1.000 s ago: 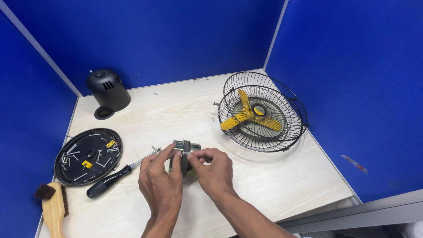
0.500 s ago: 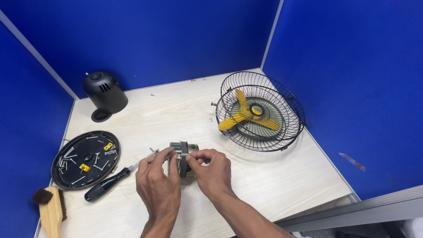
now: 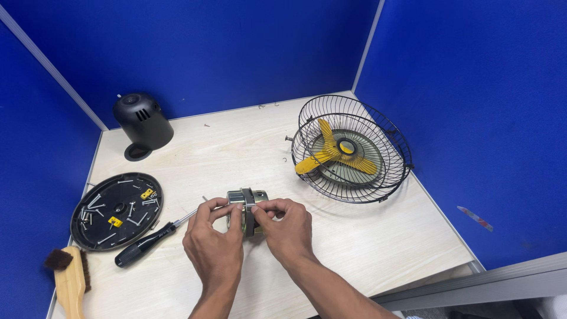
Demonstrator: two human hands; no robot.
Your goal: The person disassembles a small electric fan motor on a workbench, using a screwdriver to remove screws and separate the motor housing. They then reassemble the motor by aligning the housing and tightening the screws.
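Blue partition walls (image 3: 195,53) are closing in the desk (image 3: 236,142) on three sides; grey metal strips (image 3: 47,65) are running down the corners where the panels are meeting; the desk top is showing pale wood grain under even, soft light; a grey ledge (image 3: 490,283) is edging the lower right corner; a small sticker (image 3: 475,218) is clinging to the right wall.

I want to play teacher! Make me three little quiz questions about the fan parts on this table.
1. True or false: both hands hold the small metal motor.
2. What lies nearest the round black tray: A) the screwdriver, B) the wire fan cage?
3. What colour are the fan blades?

Key:
1. True: the left hand and right hand grip it.
2. A
3. Yellow
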